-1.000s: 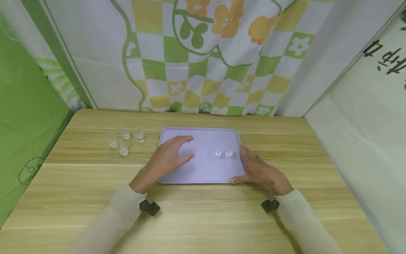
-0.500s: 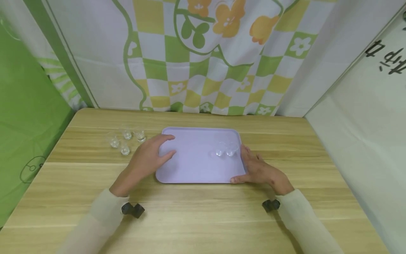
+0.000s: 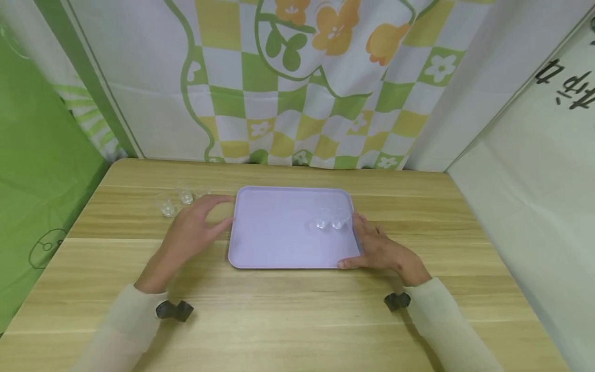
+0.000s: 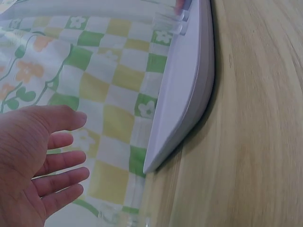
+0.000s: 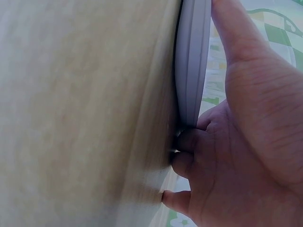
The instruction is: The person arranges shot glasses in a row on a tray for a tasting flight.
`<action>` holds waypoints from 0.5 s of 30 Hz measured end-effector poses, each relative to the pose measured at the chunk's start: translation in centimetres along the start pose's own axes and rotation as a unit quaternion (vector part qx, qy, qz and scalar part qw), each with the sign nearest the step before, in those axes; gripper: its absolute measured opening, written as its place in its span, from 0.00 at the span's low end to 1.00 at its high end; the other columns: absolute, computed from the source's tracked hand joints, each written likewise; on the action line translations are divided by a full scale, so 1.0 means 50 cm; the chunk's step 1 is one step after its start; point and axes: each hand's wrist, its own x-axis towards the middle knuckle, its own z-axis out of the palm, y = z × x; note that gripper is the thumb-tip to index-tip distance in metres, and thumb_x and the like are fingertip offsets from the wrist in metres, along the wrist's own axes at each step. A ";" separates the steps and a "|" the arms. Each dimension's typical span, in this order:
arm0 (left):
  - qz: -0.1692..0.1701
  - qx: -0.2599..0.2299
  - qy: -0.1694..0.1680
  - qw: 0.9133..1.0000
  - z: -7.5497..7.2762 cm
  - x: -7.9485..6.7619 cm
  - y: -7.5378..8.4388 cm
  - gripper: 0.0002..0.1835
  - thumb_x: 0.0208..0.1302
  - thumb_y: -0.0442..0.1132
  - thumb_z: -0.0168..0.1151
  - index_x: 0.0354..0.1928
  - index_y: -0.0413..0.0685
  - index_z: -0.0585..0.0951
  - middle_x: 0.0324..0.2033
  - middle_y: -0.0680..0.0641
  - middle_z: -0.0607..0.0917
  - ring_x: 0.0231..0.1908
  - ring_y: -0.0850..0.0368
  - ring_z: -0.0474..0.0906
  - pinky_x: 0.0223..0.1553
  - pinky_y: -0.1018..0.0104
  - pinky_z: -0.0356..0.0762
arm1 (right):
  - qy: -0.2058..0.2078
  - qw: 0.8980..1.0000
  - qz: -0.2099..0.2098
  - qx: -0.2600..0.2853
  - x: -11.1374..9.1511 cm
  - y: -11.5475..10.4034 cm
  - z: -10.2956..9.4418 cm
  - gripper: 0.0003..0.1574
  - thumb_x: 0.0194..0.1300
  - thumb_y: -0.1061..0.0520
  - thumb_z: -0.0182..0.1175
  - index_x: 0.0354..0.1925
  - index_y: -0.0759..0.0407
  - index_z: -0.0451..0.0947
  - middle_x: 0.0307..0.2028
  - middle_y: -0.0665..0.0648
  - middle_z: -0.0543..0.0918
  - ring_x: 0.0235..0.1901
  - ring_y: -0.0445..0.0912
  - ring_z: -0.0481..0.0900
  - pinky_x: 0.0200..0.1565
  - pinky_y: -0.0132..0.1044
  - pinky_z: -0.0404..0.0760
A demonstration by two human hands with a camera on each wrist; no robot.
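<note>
A lilac tray (image 3: 279,243) lies on the wooden table, with two small clear glasses (image 3: 338,222) side by side near its right end. My right hand (image 3: 378,249) holds the tray's near right corner, thumb along the front rim and fingers at the right side. In the right wrist view, fingers (image 5: 187,142) curl in below the tray's edge. Off the tray's left edge is my left hand (image 3: 188,230), thumb and fingers apart with nothing between them. Several more small glasses (image 3: 168,208) stand behind it, partly hidden by the hand.
The wooden table (image 3: 297,320) runs back to a green, yellow and white checked curtain (image 3: 302,113). A green cloth (image 3: 42,155) hangs at the left, and a white sheet with black writing (image 3: 534,181) at the right. Each wrist wears a small black camera (image 3: 174,310).
My left hand has moved left from over the tray to beside its left edge, now covering some of the loose glasses. The right hand stays at the tray's corner.
</note>
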 end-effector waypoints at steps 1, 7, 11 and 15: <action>-0.004 0.001 -0.002 1.000 -0.004 -0.002 -0.002 0.23 0.63 0.36 0.74 0.59 0.40 0.82 0.57 0.39 0.84 0.59 0.37 0.79 0.62 0.41 0.74 | 0.000 1.000 0.000 -0.001 0.000 0.000 0.000 0.87 0.57 0.25 0.69 0.77 0.74 0.25 0.78 0.75 0.35 0.78 0.67 0.33 0.71 0.72 0.36; -0.019 0.012 -0.003 1.000 -0.023 -0.012 -0.008 0.24 0.63 0.36 0.74 0.60 0.38 0.81 0.57 0.36 0.83 0.58 0.35 0.78 0.61 0.39 0.74 | 0.001 1.000 -0.002 0.002 -0.001 0.000 -0.001 0.87 0.58 0.25 0.69 0.77 0.74 0.25 0.78 0.75 0.35 0.78 0.66 0.32 0.71 0.71 0.35; -0.019 0.015 0.004 1.000 -0.035 -0.018 -0.017 0.24 0.62 0.36 0.74 0.59 0.38 0.81 0.56 0.36 0.84 0.58 0.34 0.78 0.61 0.38 0.73 | 0.002 1.000 -0.002 0.009 -0.003 -0.001 -0.002 0.86 0.58 0.26 0.69 0.78 0.74 0.25 0.79 0.74 0.34 0.78 0.66 0.32 0.72 0.71 0.35; -0.021 0.022 0.015 0.999 -0.043 -0.028 -0.033 0.24 0.61 0.35 0.75 0.58 0.37 0.81 0.55 0.35 0.84 0.57 0.34 0.78 0.61 0.38 0.73 | 0.000 1.000 -0.001 0.013 -0.003 -0.001 -0.003 0.86 0.58 0.26 0.69 0.78 0.74 0.25 0.79 0.74 0.34 0.78 0.66 0.32 0.72 0.71 0.34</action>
